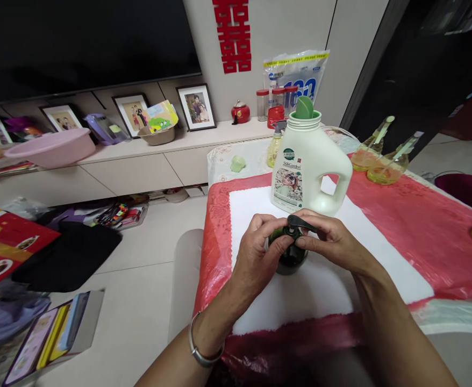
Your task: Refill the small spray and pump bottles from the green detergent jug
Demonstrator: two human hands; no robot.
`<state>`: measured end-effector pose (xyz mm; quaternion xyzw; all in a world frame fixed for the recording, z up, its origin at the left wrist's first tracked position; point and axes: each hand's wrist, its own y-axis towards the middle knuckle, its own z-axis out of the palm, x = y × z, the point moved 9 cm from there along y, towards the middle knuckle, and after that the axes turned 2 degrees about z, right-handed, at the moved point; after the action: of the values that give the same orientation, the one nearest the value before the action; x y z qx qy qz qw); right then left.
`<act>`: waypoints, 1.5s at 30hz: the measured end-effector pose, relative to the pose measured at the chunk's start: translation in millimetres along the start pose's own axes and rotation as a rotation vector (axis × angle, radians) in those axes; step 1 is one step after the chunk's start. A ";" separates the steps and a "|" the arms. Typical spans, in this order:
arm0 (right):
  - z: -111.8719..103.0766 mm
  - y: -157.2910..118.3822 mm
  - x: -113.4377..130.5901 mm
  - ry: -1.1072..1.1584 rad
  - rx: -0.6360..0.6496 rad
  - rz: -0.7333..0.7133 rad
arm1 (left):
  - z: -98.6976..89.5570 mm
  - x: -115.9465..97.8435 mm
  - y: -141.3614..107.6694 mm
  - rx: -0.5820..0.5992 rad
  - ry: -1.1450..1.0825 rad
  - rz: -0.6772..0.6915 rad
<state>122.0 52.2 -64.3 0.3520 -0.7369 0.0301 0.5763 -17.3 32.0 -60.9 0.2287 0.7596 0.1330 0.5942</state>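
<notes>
A dark green pump bottle [292,262] stands upright on the white cloth [256,212]. My left hand [260,247] is wrapped round its upper part, thumb lying near the neck. At the collar, my right hand [333,239] has its fingers closed about the black pump head [300,222], whose spout points right. Just behind the hands stands a large pale green detergent jug [308,166] with a handle. In its uncapped mouth sits a green funnel-like piece [304,107]. A light green cap [238,163] lies apart at the table's far left.
Under the white cloth is a red tablecloth [389,215]. Two clear bottles with yellowish liquid [387,166] stand at the right, and a yellow pump bottle [274,148] is behind the jug. A long cabinet [139,169] runs along the wall, holding picture frames and a pink basin [54,148].
</notes>
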 end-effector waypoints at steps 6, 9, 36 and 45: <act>-2.8 1.1 -4.4 -0.001 -0.062 0.070 | 0.5 -2.2 -0.1 0.033 0.015 -0.041; -2.6 1.4 -3.8 -0.022 -0.098 0.093 | 3.6 -1.8 1.7 0.050 0.016 -0.116; -3.5 -0.4 -10.2 0.033 -0.068 0.151 | 3.0 11.0 -0.7 -0.065 0.006 -0.310; -2.7 0.3 -7.4 0.038 -0.012 0.100 | 6.2 3.9 0.6 -0.049 0.006 -0.254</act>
<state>124.7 57.2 -69.7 0.3107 -0.7426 0.0609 0.5902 -11.9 34.1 -65.5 0.1156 0.7807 0.0759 0.6094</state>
